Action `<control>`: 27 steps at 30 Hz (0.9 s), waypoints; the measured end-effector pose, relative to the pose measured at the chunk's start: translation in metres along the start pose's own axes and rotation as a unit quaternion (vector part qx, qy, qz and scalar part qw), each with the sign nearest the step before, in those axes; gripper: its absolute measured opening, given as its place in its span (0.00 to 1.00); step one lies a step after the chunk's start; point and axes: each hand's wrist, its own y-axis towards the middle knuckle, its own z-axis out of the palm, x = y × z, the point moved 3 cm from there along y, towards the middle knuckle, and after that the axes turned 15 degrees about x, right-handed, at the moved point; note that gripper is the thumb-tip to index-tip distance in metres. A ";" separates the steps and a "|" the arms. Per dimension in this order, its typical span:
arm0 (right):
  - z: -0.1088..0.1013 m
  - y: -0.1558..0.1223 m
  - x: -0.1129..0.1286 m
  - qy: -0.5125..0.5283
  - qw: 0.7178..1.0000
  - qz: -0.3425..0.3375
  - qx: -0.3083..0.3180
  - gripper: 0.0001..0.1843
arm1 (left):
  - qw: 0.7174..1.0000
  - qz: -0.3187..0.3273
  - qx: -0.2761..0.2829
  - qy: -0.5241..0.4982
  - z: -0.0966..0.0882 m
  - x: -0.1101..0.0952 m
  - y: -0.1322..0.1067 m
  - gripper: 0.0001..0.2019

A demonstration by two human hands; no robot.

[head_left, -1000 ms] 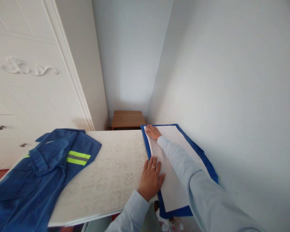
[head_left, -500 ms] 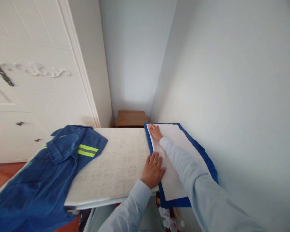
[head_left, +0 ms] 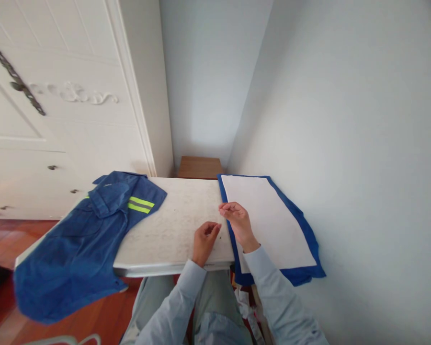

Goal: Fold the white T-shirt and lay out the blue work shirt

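My left hand (head_left: 205, 241) is raised over the front part of the white tabletop (head_left: 179, 239), thumb and fingertips pinched together. Close to it, my right hand (head_left: 239, 221) is lifted at the inner edge of the white sheet (head_left: 273, 220), also in a pinch. Anything between the fingertips of either hand is too small to make out. Under the sheet lies a blue cloth (head_left: 311, 235), showing as a border around it. A tiny dark speck (head_left: 220, 237) appears just beside my left fingertips.
A blue work garment (head_left: 89, 225) with a yellow-and-grey reflective band hangs over the table's left side. A white cabinet (head_left: 75, 129) stands at left, a grey wall (head_left: 345, 143) at right. Behind the table is a brown wooden surface (head_left: 201, 167).
Both hands have come off the white sheet, where they lay flat. They have drawn together over the table and closed into pinches. The view has shifted a little.
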 end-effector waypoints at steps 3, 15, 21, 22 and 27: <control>0.022 -0.021 -0.001 0.052 0.999 0.014 -0.004 0.10 | 0.999 0.007 -0.036 -0.024 -0.026 -0.014 -0.018 0.16; 0.075 -0.046 -0.052 0.035 0.997 0.067 0.030 0.10 | 0.999 0.038 -0.023 0.021 -0.091 -0.017 -0.053 0.12; 0.081 -0.037 -0.064 -0.015 0.997 0.073 0.034 0.12 | 0.995 0.018 0.022 0.094 -0.109 -0.003 -0.049 0.12; 0.082 -0.036 -0.065 -0.020 0.997 0.072 0.034 0.12 | 0.995 0.019 0.028 0.096 -0.111 -0.002 -0.048 0.12; 0.085 -0.034 -0.070 -0.039 0.996 0.072 0.036 0.13 | 0.994 0.020 0.052 0.091 -0.114 0.001 -0.048 0.11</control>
